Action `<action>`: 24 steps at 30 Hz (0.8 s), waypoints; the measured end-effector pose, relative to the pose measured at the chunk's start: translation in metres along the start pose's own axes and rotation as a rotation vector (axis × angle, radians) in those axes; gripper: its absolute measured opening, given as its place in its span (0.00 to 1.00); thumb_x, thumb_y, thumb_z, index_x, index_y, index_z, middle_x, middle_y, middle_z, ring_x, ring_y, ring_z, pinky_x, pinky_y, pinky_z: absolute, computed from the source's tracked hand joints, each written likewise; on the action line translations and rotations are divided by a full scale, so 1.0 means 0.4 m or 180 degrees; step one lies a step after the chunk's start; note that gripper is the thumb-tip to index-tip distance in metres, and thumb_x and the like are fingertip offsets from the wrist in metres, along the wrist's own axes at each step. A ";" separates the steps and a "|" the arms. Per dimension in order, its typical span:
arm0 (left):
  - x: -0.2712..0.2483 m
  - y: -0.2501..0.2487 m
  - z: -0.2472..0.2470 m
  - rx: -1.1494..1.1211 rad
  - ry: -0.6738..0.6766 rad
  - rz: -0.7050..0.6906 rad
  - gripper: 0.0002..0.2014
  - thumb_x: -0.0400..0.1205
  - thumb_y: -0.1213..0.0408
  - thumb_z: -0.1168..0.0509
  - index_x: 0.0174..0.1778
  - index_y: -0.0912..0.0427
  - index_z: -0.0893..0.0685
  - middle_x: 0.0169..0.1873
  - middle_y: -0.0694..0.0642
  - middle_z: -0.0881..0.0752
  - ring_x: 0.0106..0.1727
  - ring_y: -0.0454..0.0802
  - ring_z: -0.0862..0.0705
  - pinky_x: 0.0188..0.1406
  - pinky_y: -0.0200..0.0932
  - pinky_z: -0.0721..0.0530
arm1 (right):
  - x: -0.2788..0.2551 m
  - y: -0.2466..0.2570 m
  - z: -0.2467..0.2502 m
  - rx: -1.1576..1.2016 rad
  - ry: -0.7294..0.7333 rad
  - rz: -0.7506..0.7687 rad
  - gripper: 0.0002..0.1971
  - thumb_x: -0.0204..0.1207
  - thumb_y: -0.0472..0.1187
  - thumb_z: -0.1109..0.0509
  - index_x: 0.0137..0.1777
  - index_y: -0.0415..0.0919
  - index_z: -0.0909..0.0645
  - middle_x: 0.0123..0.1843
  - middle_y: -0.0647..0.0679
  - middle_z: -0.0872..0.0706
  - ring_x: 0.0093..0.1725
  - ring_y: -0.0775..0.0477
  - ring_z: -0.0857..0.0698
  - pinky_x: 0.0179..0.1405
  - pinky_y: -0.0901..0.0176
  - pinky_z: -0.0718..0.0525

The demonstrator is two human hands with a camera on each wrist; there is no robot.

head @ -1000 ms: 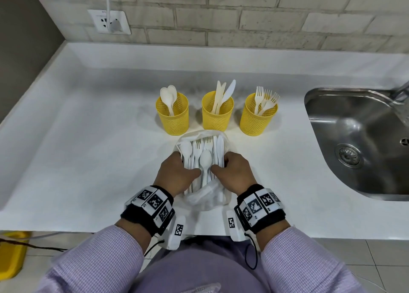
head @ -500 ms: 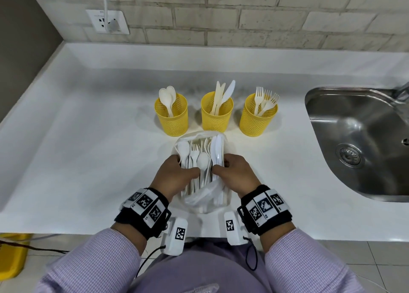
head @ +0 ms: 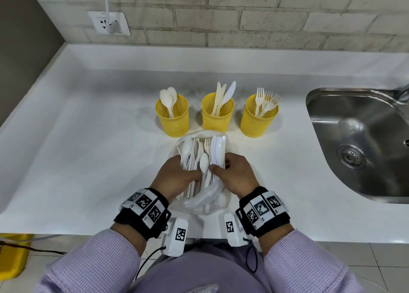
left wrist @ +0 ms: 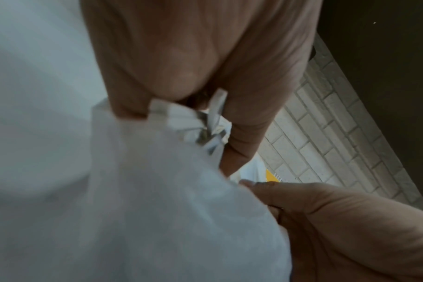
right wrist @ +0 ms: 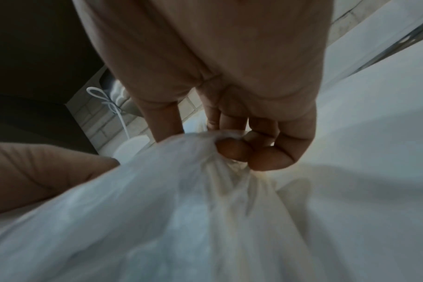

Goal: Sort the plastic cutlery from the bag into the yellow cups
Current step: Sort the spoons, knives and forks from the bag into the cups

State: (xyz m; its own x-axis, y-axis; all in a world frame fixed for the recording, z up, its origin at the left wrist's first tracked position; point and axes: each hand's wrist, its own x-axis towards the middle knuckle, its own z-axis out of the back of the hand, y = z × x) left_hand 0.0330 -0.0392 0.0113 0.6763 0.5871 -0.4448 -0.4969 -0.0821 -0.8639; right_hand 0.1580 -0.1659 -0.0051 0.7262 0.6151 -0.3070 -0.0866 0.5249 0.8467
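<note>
Both the left hand (head: 177, 177) and right hand (head: 235, 174) grip the cutlery bag (head: 204, 201).

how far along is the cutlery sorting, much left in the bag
Partly done: the left cup holds spoons, the middle cup knives, the right cup forks. In hand: the left hand and right hand both grip the bag. Left: a mixed bundle of cutlery still in it.
</note>
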 end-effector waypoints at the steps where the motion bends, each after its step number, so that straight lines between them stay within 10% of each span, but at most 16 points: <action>1: 0.002 0.003 0.001 0.0003 0.0005 -0.0009 0.08 0.68 0.74 0.27 0.38 0.58 0.10 0.33 0.56 0.08 0.36 0.53 0.10 0.42 0.53 0.12 | -0.001 0.002 0.000 -0.0041 0.0010 0.0025 0.08 0.74 0.43 0.21 0.48 0.39 0.12 0.43 0.47 0.08 0.45 0.44 0.10 0.49 0.46 0.12; 12: 0.014 0.014 0.000 -0.0279 0.0627 -0.0240 0.24 0.71 0.74 0.24 0.64 0.58 0.14 0.51 0.59 0.06 0.54 0.57 0.07 0.56 0.56 0.09 | -0.014 0.032 0.006 0.0036 0.0262 -0.0060 0.08 0.71 0.42 0.25 0.47 0.41 0.09 0.43 0.47 0.06 0.46 0.46 0.08 0.52 0.45 0.10; 24: 0.014 0.009 -0.003 -0.0496 0.0346 -0.0487 0.13 0.77 0.82 0.29 0.56 0.69 0.19 0.36 0.66 0.14 0.34 0.59 0.18 0.38 0.56 0.18 | -0.019 0.082 0.017 -0.1875 -0.0770 0.0660 0.13 0.82 0.45 0.32 0.55 0.33 0.19 0.63 0.35 0.26 0.64 0.29 0.28 0.55 0.45 0.32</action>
State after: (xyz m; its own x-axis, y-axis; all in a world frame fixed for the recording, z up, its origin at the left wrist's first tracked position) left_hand 0.0355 -0.0372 0.0055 0.7959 0.5129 -0.3216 -0.3000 -0.1271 -0.9454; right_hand 0.1541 -0.1574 0.0281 0.7809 0.6247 0.0007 -0.5490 0.6857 0.4780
